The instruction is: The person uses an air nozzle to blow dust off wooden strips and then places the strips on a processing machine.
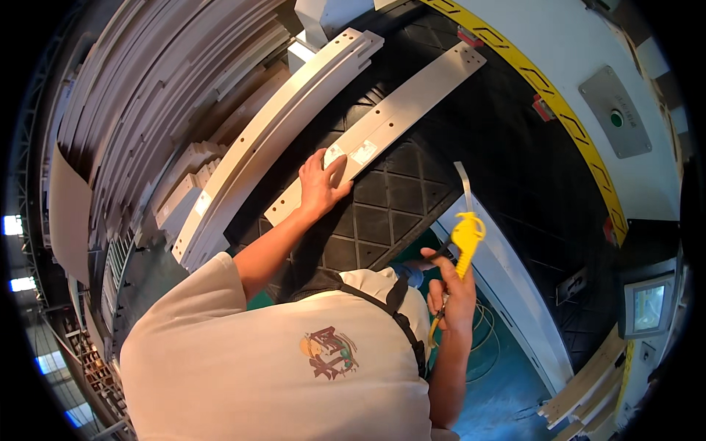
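Observation:
A long pale board with drilled holes and white labels lies slanting across a black, grid-patterned work surface. My left hand rests on its lower part, fingers and thumb spanning its width and gripping it. In my right hand is a yellow air blow gun, held upright with its thin bent metal nozzle pointing away from me. The nozzle is to the right of the board and apart from it. My fingers hide part of the gun's handle.
Left of the board lies a stack of long pale boards; more stacked panels fill the far left. A yellow-striped machine edge curves along the right, beside a plate with a green button. A pale metal beam and thin hose stand near my right arm.

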Tool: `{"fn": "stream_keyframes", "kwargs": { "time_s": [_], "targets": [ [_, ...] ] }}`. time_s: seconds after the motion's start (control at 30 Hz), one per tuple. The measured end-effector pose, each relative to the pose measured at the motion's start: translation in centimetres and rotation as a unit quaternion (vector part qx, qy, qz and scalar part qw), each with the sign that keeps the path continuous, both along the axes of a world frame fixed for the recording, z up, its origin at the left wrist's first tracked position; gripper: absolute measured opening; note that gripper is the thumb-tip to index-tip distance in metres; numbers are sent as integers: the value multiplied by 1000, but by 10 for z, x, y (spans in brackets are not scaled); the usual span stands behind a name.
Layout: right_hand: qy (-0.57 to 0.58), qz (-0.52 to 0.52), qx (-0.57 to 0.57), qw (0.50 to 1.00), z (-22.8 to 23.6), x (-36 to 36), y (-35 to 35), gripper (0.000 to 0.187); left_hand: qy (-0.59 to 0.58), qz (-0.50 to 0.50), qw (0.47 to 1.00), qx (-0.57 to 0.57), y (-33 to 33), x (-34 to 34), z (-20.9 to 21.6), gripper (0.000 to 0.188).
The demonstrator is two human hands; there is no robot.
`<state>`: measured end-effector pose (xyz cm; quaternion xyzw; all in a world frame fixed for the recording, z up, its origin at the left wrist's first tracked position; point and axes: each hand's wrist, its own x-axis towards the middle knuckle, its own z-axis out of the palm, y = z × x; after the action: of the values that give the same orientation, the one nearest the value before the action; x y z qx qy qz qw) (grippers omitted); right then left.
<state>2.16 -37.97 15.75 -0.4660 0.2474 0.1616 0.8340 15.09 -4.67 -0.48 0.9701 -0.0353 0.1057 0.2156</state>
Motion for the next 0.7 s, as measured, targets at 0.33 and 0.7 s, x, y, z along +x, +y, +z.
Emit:
{"fn": "stream_keyframes", "kwargs": {
  "time_s": [0.33, 0.7],
  "targets": [
    [45, 67, 101, 992, -9, 0, 11, 43, -3, 3, 1000, -26, -28, 48, 0, 68],
    [85, 4, 119, 989, -26, -17, 7, 48, -20, 10, 1000, -18, -54, 73, -7, 66]
  ]
}}
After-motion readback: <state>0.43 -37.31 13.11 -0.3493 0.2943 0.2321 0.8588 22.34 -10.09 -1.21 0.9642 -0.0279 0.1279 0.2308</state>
